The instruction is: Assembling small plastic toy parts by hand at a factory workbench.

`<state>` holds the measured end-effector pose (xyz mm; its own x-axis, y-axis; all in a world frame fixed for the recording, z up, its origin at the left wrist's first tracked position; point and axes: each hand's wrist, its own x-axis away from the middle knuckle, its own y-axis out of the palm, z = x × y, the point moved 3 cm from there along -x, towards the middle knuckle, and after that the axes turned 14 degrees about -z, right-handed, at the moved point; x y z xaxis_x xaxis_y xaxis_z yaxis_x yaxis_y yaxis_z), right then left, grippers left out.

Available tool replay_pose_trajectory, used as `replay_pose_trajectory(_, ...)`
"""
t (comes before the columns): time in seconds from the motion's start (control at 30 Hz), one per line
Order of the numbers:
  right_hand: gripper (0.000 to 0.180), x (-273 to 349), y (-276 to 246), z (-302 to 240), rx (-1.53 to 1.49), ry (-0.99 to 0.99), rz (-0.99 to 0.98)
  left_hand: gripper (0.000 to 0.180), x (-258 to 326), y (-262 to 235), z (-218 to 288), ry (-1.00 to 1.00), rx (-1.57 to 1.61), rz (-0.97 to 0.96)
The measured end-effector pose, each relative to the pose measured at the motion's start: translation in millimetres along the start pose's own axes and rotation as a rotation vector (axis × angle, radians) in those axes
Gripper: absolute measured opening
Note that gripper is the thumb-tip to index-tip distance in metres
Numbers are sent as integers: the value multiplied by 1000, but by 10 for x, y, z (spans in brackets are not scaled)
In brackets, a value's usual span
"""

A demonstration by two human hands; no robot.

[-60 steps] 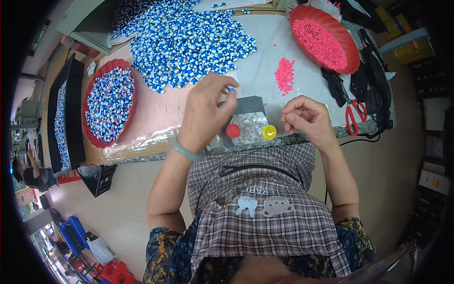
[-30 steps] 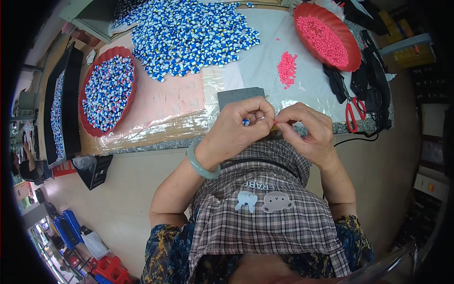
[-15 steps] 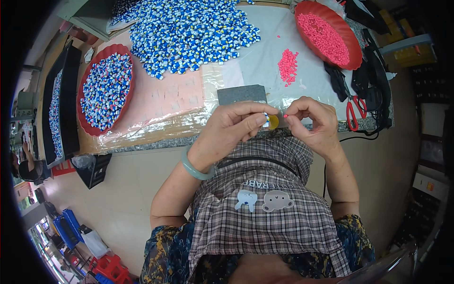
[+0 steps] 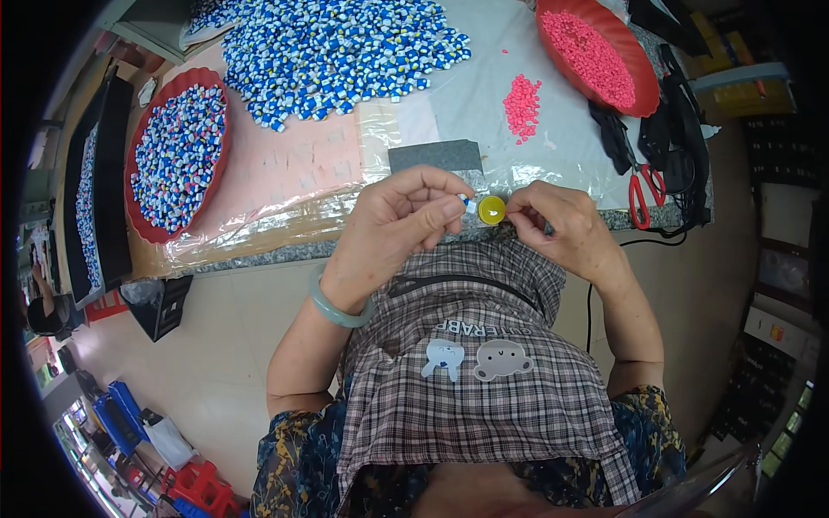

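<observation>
Head view. A small blue-and-white piece (image 4: 467, 205) is pinched between the left hand's (image 4: 404, 223) thumb and forefinger, over the near edge of the table (image 4: 298, 250). The right hand's (image 4: 566, 226) thumb and forefinger are held close together just beside a yellow tub (image 4: 491, 210); whether anything is gripped cannot be told. Blue-and-white pieces are heaped (image 4: 337, 60) toward the far edge.

From my remote seat I see pale floor (image 4: 224, 337) left of a speckled-edge table (image 4: 285, 254), a red plastic stool (image 4: 205, 483) at near left (bright windows (image 4: 67, 425) beside it), a grey cabinet (image 4: 151, 22) far left, and dim shelves (image 4: 734, 406) right.
</observation>
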<state>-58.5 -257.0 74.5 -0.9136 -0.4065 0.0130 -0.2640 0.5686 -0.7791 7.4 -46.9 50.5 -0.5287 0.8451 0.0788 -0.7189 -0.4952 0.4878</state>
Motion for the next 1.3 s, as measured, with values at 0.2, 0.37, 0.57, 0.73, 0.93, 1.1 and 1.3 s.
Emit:
replay_pose_trajectory(0.2,18,-30,9,-51,100,-53,-10,19,36,13,3,-23,-74,32)
replay_pose_trajectory(0.37,22,-50,7,-107,242,-42,-71,21,26,-1,-14,-20,-73,19)
replay_pose_trajectory(0.57,21,-62,-28,-110,184,-61,-33,20,14,24,-19,-12,-36,26)
replay_pose_trajectory(0.73,16,21,6,-2,-193,88,7,19,-21,62,-69,24,-132,52)
replay_pose_trajectory(0.93,10,77,34,31,-854,289,40,19,-68,143,-90,158,-225,85)
replay_pose_trajectory(1.1,8,99,29,72,-1007,329,56,22,-83,187,-75,55,-207,47)
replay_pose_trajectory(1.3,8,91,49,76,-1183,258,76,24,-91,211,-84,15,-210,46)
